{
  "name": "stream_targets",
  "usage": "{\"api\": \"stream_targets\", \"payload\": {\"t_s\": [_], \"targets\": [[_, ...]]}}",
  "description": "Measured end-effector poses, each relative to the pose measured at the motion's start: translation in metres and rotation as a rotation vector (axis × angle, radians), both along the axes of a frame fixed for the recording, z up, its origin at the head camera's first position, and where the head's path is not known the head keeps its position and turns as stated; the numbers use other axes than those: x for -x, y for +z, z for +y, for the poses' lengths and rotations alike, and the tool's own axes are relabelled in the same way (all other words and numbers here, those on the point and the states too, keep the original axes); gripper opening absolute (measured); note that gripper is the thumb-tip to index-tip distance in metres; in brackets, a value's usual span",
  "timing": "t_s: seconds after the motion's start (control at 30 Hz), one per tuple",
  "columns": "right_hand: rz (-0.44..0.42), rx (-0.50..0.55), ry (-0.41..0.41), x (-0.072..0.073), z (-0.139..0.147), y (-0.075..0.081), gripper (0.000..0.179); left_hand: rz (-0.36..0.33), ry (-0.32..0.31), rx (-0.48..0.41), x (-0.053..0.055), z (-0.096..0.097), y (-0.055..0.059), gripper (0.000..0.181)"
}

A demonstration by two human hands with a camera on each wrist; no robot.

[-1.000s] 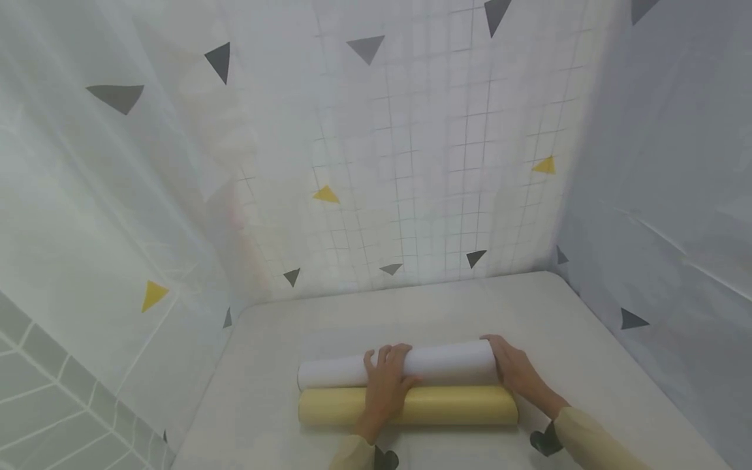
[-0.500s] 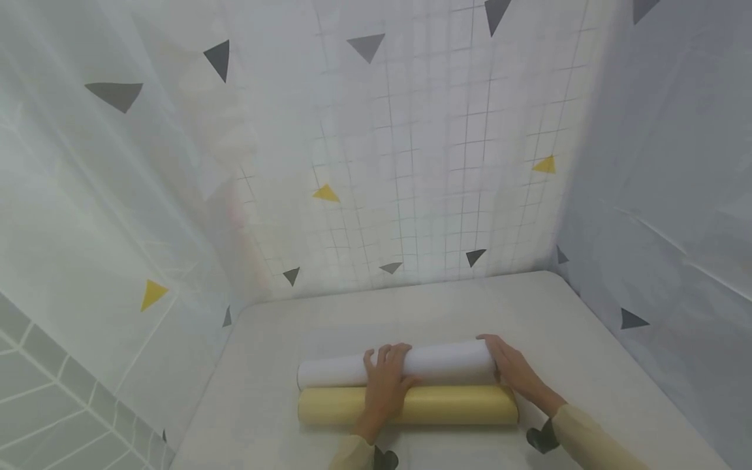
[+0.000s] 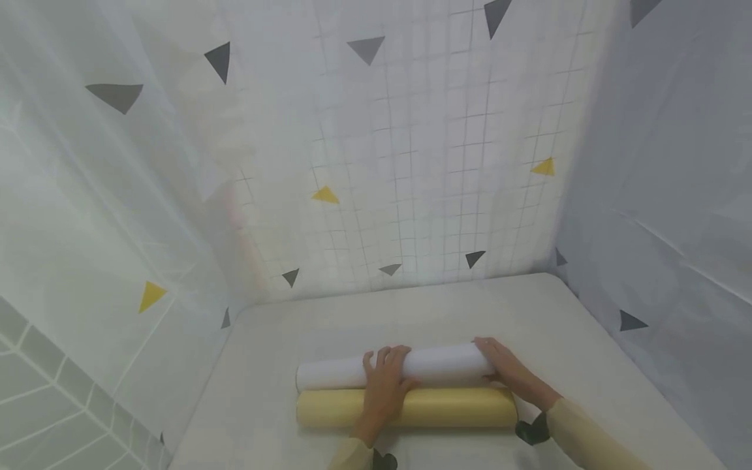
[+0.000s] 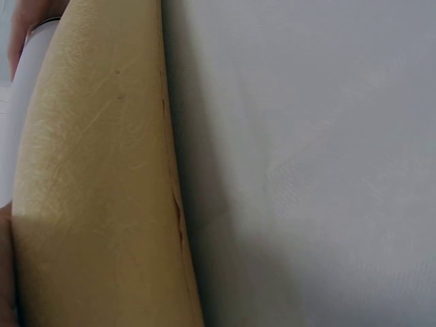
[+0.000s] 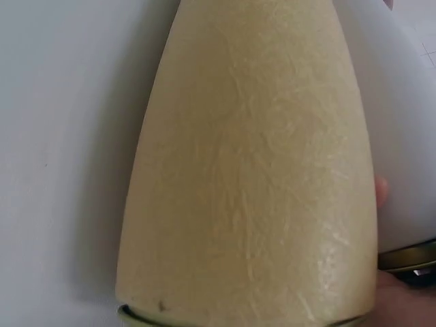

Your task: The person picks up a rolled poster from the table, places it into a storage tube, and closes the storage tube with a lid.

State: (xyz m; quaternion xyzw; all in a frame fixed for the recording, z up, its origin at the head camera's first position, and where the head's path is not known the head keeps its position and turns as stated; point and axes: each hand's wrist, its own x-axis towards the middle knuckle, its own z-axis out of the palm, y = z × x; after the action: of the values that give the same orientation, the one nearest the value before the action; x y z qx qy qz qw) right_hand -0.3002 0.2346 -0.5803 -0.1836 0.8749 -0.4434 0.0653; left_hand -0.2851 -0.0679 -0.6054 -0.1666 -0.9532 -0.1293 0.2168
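A white tube [image 3: 440,365] and a yellow tube [image 3: 452,407] lie side by side, the white one farther off. My left hand [image 3: 384,385] reaches across the yellow tube and grips the white one, fingers curled over its top and thumb on the near side. At the white tube's right end, my right hand [image 3: 508,369] holds it with bent fingers. The yellow tube [image 4: 102,157] fills much of the left wrist view, showing a wrinkled surface and a small split along one side. In the right wrist view, the white tube [image 5: 395,116] ends in a metallic rim.
Both tubes lie on a pale table [image 3: 329,326] with rounded far corners. Behind it hangs a whitish sheet [image 3: 405,163] with grid lines and triangles. Another sheet [image 3: 658,196] borders the right side, and similar sheeting [image 3: 106,215] the left.
My right hand has shifted slightly left along the white tube's end. The left hand keeps its place, and the yellow tube has not visibly moved.
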Motion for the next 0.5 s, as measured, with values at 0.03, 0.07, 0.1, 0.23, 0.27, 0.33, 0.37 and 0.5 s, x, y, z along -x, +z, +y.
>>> {"api": "stream_targets", "payload": {"t_s": [0.03, 0.07, 0.1, 0.23, 0.27, 0.33, 0.37, 0.5], "targets": [[-0.022, 0.002, 0.0, 0.0009, -0.0009, 0.0006, 0.083, 0.006, -0.003, -0.003, 0.0002, 0.0002, -0.0002, 0.068], [-0.052, 0.013, -0.006, 0.0021, -0.0016, 0.0009, 0.083, 0.008, -0.004, 0.001, 0.0002, 0.0003, -0.0001, 0.068], [-0.064, 0.025, -0.01, 0.0029, -0.002, 0.0009, 0.083, 0.005, -0.003, 0.005, 0.0003, 0.0002, -0.0001, 0.068], [0.037, 0.011, 0.031, 0.0038, -0.0009, -0.0005, 0.075, 0.01, 0.0, 0.014, 0.0004, -0.0005, -0.0002, 0.067], [0.074, 0.003, 0.041, 0.004, -0.0005, -0.0008, 0.073, 0.011, 0.002, 0.017, 0.0006, -0.0007, -0.0002, 0.068], [0.121, -0.006, 0.05, 0.0039, -0.0001, -0.0012, 0.067, 0.015, 0.0, 0.015, 0.0012, -0.0009, -0.0008, 0.067], [0.135, -0.013, 0.05, 0.0041, -0.0001, -0.0015, 0.065, 0.015, -0.001, 0.014, 0.0015, -0.001, -0.0011, 0.067], [0.13, 0.002, 0.046, 0.0043, -0.0003, -0.0016, 0.059, 0.005, -0.004, 0.008, 0.0014, -0.0012, -0.0012, 0.067]]}}
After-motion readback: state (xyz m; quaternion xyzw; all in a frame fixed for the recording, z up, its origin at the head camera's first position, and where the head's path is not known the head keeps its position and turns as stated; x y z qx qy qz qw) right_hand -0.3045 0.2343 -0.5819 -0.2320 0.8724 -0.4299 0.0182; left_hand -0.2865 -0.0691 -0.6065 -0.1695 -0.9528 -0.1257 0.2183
